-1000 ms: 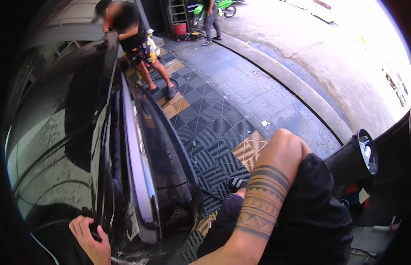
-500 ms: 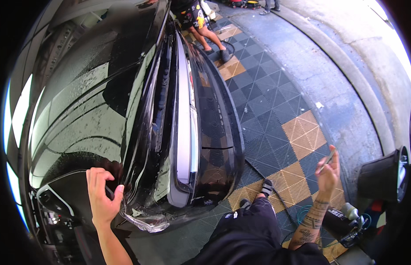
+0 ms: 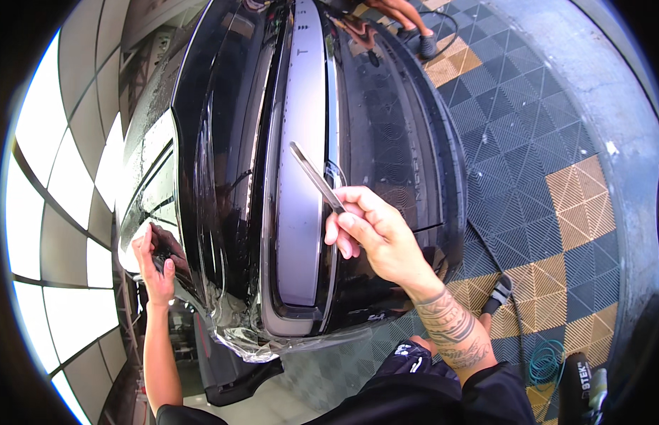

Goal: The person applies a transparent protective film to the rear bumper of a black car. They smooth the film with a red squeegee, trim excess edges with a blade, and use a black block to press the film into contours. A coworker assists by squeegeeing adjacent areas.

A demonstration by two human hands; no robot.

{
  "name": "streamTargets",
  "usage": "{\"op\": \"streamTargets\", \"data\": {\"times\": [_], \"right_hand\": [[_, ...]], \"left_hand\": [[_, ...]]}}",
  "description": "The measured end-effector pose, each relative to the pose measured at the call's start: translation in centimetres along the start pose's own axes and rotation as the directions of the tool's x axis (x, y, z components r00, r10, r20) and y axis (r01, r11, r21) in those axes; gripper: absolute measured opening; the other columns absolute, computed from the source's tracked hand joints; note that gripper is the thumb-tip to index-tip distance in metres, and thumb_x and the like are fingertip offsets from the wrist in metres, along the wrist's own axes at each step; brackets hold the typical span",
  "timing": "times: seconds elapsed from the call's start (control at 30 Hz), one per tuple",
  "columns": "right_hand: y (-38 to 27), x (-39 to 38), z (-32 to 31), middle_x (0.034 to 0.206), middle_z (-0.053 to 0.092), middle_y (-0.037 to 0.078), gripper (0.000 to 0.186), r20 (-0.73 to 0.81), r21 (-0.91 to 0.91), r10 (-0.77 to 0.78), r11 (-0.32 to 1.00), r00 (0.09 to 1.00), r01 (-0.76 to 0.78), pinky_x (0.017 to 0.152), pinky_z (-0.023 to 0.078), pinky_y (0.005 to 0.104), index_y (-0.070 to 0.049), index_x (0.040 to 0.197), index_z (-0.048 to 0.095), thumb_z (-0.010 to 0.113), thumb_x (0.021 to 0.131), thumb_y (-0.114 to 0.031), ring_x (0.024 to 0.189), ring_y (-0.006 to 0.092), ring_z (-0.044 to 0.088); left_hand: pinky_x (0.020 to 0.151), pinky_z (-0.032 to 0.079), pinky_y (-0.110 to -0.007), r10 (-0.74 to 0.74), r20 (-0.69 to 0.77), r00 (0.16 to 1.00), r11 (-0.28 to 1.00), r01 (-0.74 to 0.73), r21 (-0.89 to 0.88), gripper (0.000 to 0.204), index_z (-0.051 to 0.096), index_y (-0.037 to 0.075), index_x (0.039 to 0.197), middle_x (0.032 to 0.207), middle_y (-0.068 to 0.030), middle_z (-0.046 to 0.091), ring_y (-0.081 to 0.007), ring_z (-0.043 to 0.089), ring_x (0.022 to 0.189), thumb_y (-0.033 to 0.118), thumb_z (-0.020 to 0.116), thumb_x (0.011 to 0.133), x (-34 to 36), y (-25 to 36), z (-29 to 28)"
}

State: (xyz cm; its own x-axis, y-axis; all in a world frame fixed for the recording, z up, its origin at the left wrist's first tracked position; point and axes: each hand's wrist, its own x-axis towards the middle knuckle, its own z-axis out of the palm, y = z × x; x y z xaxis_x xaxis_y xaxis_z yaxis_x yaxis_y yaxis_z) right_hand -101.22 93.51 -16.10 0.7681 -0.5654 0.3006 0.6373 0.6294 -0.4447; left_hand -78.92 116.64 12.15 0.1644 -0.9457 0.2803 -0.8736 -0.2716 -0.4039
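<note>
My right hand (image 3: 368, 230) is in front of the black car's end panel, pinching a slim silver utility knife (image 3: 315, 176). Its far end points up and to the left, over a smooth grey strip (image 3: 301, 241) set in the panel. At the left, my left hand (image 3: 156, 269) is raised by the car's upper edge with fingers curled. Something dark shows between its thumb and fingers, too hidden to name. Wrinkled clear film (image 3: 244, 340) hangs loose along the near corner of the black car (image 3: 382, 142). Water drops dot the glossy surface.
Another person's legs (image 3: 400, 18) stand at the far end of the car. Grey and tan floor tiles (image 3: 520, 163) lie to the right, crossed by a black hose (image 3: 489, 248). A coiled teal hose (image 3: 545, 361) and a black cylinder (image 3: 576, 389) are at the lower right.
My right hand has swung left with the knife, from over the floor to in front of the car. My left hand has risen slightly, and the view has shifted toward the car.
</note>
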Motion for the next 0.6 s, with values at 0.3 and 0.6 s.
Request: {"op": "streamTargets", "data": {"times": [0.3, 0.6], "right_hand": [[-0.7, 4.8, 4.0, 0.081, 0.065, 0.005, 0.012, -0.02, 0.162, -0.038, 0.986, 0.999, 0.041, 0.054, 0.041, 0.0199, -0.004, 0.109, 0.05, 0.045, 0.103, -0.014, 0.058, 0.0055, 0.052], [-3.4, 13.4, 5.8, 0.071, 0.06, 0.006, 0.016, -0.171, 0.325, -0.095, 0.934, 0.981, 0.147, 0.048, 0.036, 0.0222, -0.002, 0.098, 0.049, 0.044, 0.104, -0.017, 0.051, 0.006, 0.042]], "left_hand": [[0.081, 0.036, -0.035, 0.081, -0.144, 0.986, 0.992, -0.067, 0.105, 0.073, 0.043, -0.007, 0.139, 0.105, -0.0126, 0.047, -0.0226, 0.041, 0.091, 0.053, 0.042, 0.097, -0.7, -0.4, 1.8], [0.083, 0.038, -0.035, 0.069, -0.188, 0.98, 0.995, -0.055, 0.08, 0.074, 0.041, -0.007, 0.14, 0.109, -0.014, 0.047, -0.0232, 0.045, 0.096, 0.053, 0.038, 0.097, -1.2, -1.2, 2.7]]}}
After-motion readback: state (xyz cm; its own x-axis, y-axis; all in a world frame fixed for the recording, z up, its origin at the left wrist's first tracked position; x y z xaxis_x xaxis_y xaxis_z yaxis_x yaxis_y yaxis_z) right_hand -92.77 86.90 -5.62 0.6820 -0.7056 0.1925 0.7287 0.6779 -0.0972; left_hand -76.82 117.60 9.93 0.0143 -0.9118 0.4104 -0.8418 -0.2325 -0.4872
